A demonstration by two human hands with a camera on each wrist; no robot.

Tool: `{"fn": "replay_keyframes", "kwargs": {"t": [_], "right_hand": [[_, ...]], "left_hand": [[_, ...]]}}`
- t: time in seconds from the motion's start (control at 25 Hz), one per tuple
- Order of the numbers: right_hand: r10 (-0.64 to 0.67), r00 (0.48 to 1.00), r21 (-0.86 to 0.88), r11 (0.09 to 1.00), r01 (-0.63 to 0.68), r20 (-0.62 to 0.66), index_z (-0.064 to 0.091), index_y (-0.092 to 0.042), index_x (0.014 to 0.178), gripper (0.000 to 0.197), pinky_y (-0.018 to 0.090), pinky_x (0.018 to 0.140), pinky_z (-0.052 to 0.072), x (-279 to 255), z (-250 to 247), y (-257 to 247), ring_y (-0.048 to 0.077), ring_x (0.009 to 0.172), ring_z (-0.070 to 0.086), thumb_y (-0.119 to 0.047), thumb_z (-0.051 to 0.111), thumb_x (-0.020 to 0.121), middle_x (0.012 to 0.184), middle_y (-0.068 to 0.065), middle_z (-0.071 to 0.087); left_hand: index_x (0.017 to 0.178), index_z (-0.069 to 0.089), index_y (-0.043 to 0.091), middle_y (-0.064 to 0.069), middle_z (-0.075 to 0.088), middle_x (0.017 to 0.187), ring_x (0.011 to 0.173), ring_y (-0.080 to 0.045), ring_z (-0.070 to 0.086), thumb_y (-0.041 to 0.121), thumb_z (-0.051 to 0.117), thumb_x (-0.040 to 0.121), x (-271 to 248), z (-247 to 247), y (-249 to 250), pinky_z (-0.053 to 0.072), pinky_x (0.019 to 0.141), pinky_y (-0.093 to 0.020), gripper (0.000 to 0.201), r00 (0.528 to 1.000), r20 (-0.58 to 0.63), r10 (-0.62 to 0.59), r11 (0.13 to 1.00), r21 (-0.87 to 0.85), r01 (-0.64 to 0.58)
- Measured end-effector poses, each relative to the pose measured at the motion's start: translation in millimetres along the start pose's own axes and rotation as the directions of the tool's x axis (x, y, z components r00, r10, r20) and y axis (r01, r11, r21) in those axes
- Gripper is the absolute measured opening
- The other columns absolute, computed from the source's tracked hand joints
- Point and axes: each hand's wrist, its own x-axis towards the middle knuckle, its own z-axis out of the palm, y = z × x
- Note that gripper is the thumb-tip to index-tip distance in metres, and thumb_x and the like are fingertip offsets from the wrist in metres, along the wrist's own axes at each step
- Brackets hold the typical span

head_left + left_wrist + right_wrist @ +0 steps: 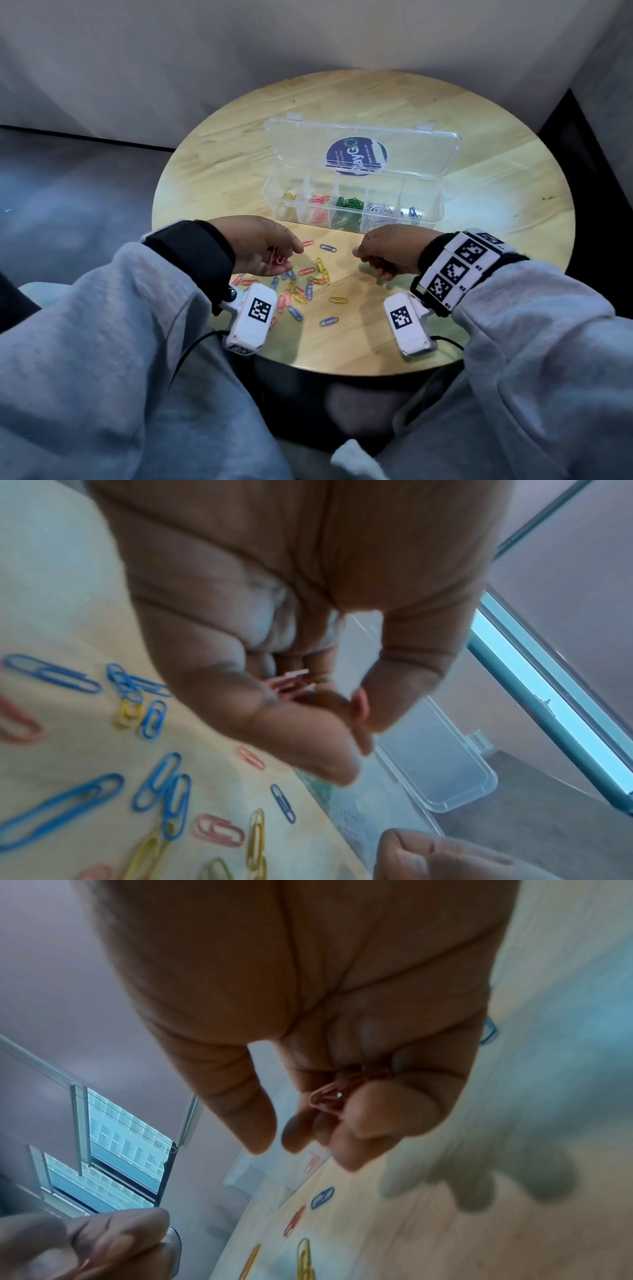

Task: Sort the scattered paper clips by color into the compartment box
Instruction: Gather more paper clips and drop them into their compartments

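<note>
Red clips (279,259) sit bunched in the left hand (258,248), fingers curled around them, palm tilted up just above the round wooden table (219,161). Right beside it, the loose pile of clips (306,287) lies scattered on the wood in red, blue and yellow, between the two wrists. Over to the right hand (390,253), and its curled fingers grip more red clips (337,1093) too. Behind both hands stands the clear box (352,205), lid (363,150) open and leaning back, its compartments holding yellow, red, green, white and blue clips from left to right.
</note>
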Motion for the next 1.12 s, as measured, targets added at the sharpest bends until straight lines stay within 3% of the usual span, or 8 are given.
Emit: {"fn": "replay_keyframes", "kwargs": {"t": [0.2,0.28,0.36,0.48,0.68,0.88,1.04,1.12], "right_hand": [[0.022,0.999,0.063,0.998,-0.024,0.027,0.046,-0.008,0.073,0.023,0.022,0.044,0.033,-2,0,-3,0.016,0.051,0.039,-0.015,0.050,0.094,0.063,0.006,0.041],[-0.008,0.999,0.199,0.980,-0.001,0.047,0.049,-0.007,0.075,0.021,0.019,0.041,0.034,-6,-4,-9,0.015,0.052,0.039,-0.011,0.047,0.095,0.065,0.006,0.041],[-0.078,0.995,0.445,0.894,0.046,0.054,0.052,-0.005,0.081,0.018,0.017,0.042,0.042,-10,-9,-16,0.016,0.057,0.045,-0.008,0.041,0.095,0.067,0.007,0.046],[-0.134,0.991,0.726,0.682,0.087,0.007,0.054,0.002,0.089,0.023,0.020,0.052,0.054,-12,-19,-22,0.021,0.068,0.054,-0.004,0.032,0.093,0.077,0.014,0.053],[-0.126,0.990,0.827,0.548,0.125,-0.066,0.052,0.005,0.099,0.027,0.026,0.066,0.057,-2,-26,-36,0.027,0.077,0.059,-0.002,0.029,0.087,0.088,0.019,0.056],[-0.111,0.980,0.796,0.571,0.201,-0.167,0.047,-0.001,0.093,0.018,0.022,0.051,0.050,18,-22,-74,0.021,0.065,0.049,-0.001,0.029,0.087,0.079,0.014,0.047],[-0.077,0.985,0.757,0.631,0.169,-0.155,0.040,-0.012,0.073,0.018,0.024,0.052,0.033,36,-8,-87,0.016,0.055,0.032,0.000,0.030,0.083,0.067,0.007,0.033],[-0.077,0.985,0.741,0.650,0.167,-0.154,0.044,-0.009,0.078,0.018,0.023,0.054,0.034,35,-6,-84,0.016,0.056,0.035,0.002,0.031,0.084,0.069,0.008,0.036]], "left_hand": [[0.080,0.060,0.010,-0.003,0.051,0.067,0.041,-0.007,0.054,0.009,0.039,0.092,-1,-1,2,0.044,0.040,-0.013,0.023,0.998,0.037,-0.045,0.986,-0.161,0.050],[0.085,0.060,0.010,-0.005,0.055,0.071,0.044,-0.009,0.058,0.014,0.041,0.093,-1,3,9,0.047,0.042,-0.014,0.020,1.000,0.019,-0.023,0.974,-0.227,0.026],[0.088,0.059,0.009,-0.010,0.058,0.079,0.057,-0.014,0.064,0.020,0.042,0.095,1,3,18,0.053,0.050,-0.017,0.021,0.999,-0.020,0.028,0.949,-0.313,-0.033],[0.092,0.057,0.009,-0.014,0.060,0.091,0.081,-0.021,0.062,0.029,0.041,0.095,6,-2,30,0.054,0.074,-0.027,0.026,0.990,-0.086,0.111,0.902,-0.410,-0.137],[0.093,0.057,0.009,-0.014,0.058,0.095,0.087,-0.023,0.060,0.034,0.041,0.095,18,-12,39,0.048,0.087,-0.032,0.030,0.986,-0.103,0.130,0.877,-0.453,-0.163],[0.093,0.058,0.010,-0.012,0.054,0.093,0.081,-0.021,0.056,0.038,0.044,0.093,30,-14,60,0.047,0.079,-0.028,0.031,0.984,-0.081,0.161,0.875,-0.449,-0.180],[0.100,0.055,0.012,-0.009,0.046,0.085,0.072,-0.018,0.047,0.048,0.040,0.093,39,-8,72,0.042,0.068,-0.026,0.040,0.983,-0.048,0.179,0.882,-0.435,-0.182],[0.108,0.052,0.013,-0.007,0.044,0.083,0.073,-0.016,0.045,0.050,0.037,0.094,41,-7,71,0.041,0.066,-0.024,0.042,0.979,-0.045,0.198,0.891,-0.407,-0.199]]}}
